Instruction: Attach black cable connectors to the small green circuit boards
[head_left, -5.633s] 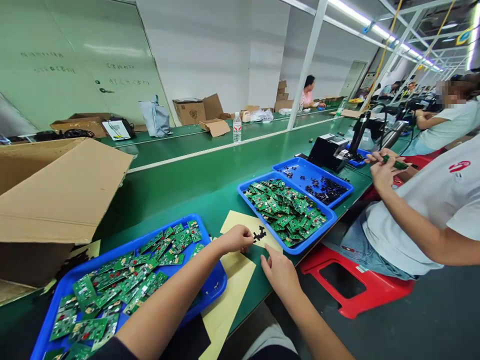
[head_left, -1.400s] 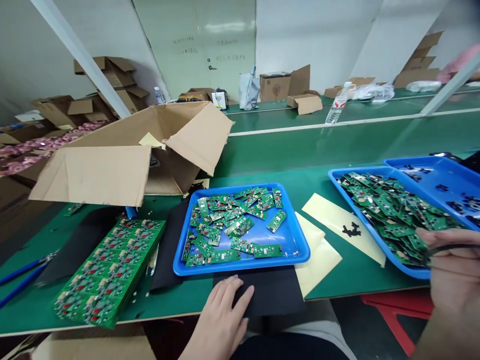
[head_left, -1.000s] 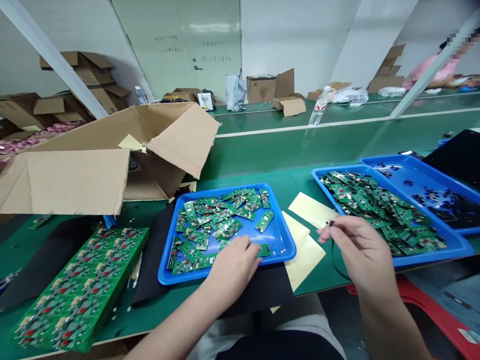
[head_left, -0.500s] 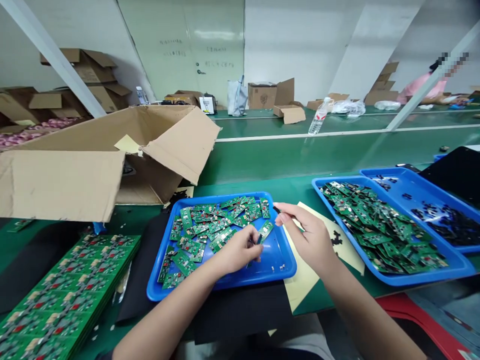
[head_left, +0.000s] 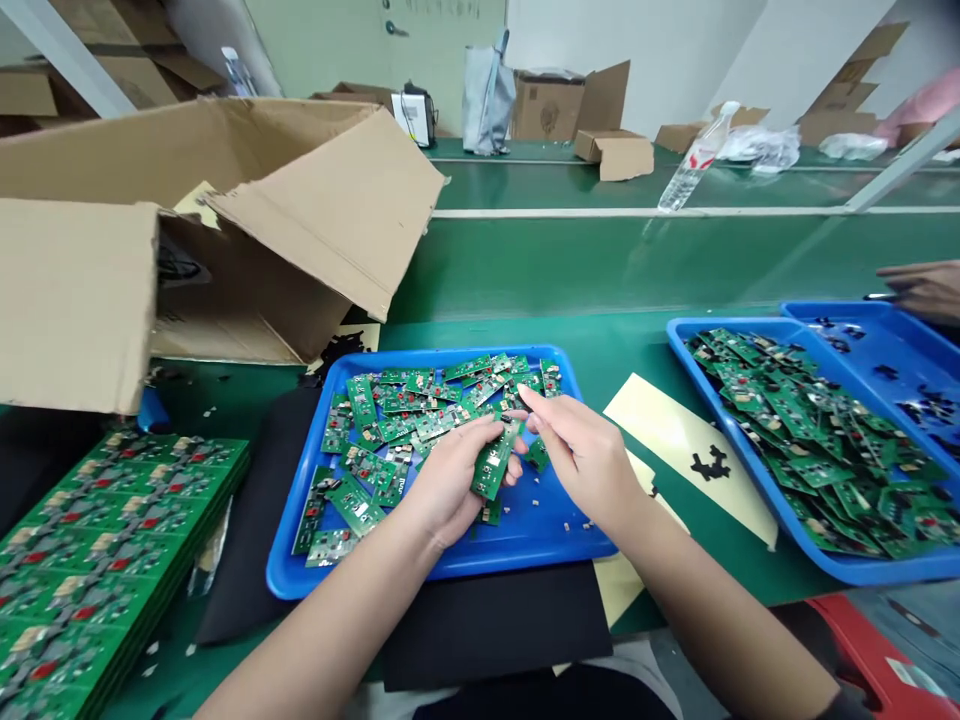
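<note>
Over the left blue tray, toward its right side, a small green circuit board is gripped by the left hand. The curled fingers of the right hand are at the board's far end; whether they pinch anything cannot be told. Similar boards lie jumbled in the tray. To the right, a yellow sheet bears black pieces, beside another board-filled blue tray. Stacked green panels sit left, with an open cardboard box beyond.
</note>
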